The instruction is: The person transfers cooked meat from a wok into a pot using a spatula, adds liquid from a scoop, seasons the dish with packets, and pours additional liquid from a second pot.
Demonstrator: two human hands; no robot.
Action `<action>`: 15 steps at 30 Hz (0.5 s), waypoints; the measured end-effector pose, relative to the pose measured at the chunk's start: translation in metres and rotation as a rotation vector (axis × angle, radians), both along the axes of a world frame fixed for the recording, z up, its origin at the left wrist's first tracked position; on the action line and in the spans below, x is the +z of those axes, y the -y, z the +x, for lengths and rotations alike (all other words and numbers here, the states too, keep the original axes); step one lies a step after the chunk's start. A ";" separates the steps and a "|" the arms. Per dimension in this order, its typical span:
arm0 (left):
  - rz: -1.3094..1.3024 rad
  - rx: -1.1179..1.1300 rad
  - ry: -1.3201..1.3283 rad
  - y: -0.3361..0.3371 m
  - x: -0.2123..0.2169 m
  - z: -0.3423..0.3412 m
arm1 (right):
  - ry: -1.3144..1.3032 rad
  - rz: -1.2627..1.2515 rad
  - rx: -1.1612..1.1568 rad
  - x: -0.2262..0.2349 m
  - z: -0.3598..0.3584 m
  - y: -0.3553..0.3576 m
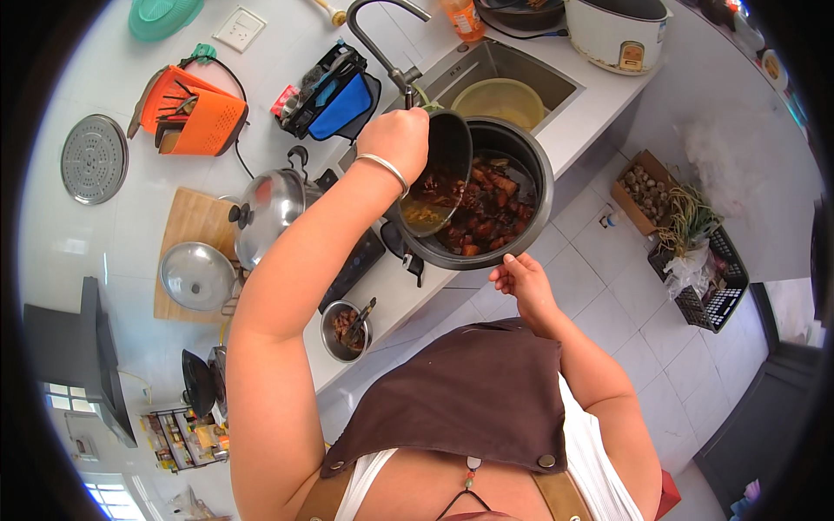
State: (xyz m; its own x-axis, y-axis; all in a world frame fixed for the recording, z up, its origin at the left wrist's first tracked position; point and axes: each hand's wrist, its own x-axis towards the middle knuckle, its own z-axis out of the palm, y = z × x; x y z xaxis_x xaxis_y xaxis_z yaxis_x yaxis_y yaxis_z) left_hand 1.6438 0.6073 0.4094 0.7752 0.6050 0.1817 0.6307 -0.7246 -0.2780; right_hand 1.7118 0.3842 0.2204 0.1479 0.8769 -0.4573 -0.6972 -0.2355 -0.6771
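Observation:
My left hand (393,143), with a bangle on the wrist, is closed round the handle of a dark pan (458,143). The pan is tilted over a dark round cooking pot (540,213), with brownish liquid and reddish bits along its lower side. Glossy brown chunks of meat (499,208) lie in dark sauce inside the pot. At the pot's near rim, my right hand (521,282) pinches the edge between thumb and fingers. The left hand covers most of the pan's handle.
Behind the pot is a sink (560,87) holding a yellowish basin (499,97), with a tap (382,43) above. A white rice cooker body (617,39) stands at the far right. Left are a lidded steel pot (271,213) and a steel bowl (334,347). Crates (725,291) sit on the floor.

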 end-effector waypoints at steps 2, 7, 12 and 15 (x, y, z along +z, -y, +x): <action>0.006 -0.005 0.003 0.001 0.002 -0.002 | 0.003 -0.004 0.003 -0.001 0.000 0.000; 0.001 -0.029 0.026 0.002 0.004 -0.004 | 0.008 -0.010 -0.003 0.000 -0.001 0.000; 0.002 -0.013 0.025 0.003 0.007 -0.008 | 0.014 -0.006 -0.003 -0.003 -0.002 0.000; -0.032 0.030 0.051 0.000 0.012 -0.015 | 0.016 -0.007 -0.005 -0.004 -0.002 -0.001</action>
